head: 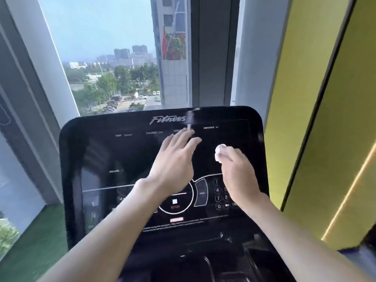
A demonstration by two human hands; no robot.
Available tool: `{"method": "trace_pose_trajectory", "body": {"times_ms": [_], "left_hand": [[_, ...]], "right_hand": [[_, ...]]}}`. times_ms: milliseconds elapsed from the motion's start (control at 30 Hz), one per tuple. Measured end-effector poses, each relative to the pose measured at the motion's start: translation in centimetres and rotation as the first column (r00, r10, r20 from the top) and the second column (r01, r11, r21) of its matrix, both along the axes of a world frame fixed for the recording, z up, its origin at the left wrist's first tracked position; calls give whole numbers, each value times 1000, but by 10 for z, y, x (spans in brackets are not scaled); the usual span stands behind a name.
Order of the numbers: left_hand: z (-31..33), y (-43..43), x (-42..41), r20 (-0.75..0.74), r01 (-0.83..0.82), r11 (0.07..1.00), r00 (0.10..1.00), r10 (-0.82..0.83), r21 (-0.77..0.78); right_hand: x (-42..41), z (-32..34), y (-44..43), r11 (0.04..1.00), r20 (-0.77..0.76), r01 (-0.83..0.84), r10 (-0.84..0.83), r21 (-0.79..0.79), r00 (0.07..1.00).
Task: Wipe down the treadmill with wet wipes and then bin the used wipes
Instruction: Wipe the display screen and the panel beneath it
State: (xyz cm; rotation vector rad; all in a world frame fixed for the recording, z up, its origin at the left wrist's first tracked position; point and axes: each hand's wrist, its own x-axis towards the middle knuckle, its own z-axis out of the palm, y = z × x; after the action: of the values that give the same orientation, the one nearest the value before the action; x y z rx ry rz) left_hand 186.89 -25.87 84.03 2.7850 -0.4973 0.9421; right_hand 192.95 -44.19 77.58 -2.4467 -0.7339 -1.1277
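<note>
Wiping tool: the white wipe (pixel 218 152) is bunched into a small ball and pressed on the upper right part of the black treadmill panel (pixel 114 155)
Feel of the wipe: I think it is soft, light and wet, so it squashes and can slip; best held round the bunched middle
Right hand (pixel 236 171): fingers curled round the wipe, holding it tight
Treadmill panel: shiny, hard and smooth, with a round stop button (pixel 175 202) low down
Left hand (pixel 175 157): fingers straight and spread near the top middle of the panel, holding nothing
Window (pixel 101 58): behind the panel, with trees and tall buildings outside
Wall (pixel 325 98): yellow, on the right
</note>
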Motion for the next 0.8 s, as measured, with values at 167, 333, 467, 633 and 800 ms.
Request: {"method": "trace_pose_trajectory", "body": {"times_ms": [167, 333, 467, 633, 800], "left_hand": [[-10, -69, 15, -41, 96, 994, 995, -94, 53], [-22, -125, 29, -140, 155, 971, 981, -131, 179], [-36, -148, 33, -213, 125, 953, 975, -66, 276], [-51, -151, 29, -195, 64, 932, 981, 7, 356], [-52, -155, 24, -208, 32, 919, 977, 55, 394]], "right_hand": [[7, -6, -90, 968, -101, 50, -26, 246, 995], [4, -16, -122, 977, -98, -76, 97, 201, 990], [13, -29, -124, 986, -87, -135, 143, 98, 986], [-8, -90, -145, 963, -92, -205, 191, -174, 977], [-11, -94, -157, 934, -154, -262, 230, -241, 961]]}}
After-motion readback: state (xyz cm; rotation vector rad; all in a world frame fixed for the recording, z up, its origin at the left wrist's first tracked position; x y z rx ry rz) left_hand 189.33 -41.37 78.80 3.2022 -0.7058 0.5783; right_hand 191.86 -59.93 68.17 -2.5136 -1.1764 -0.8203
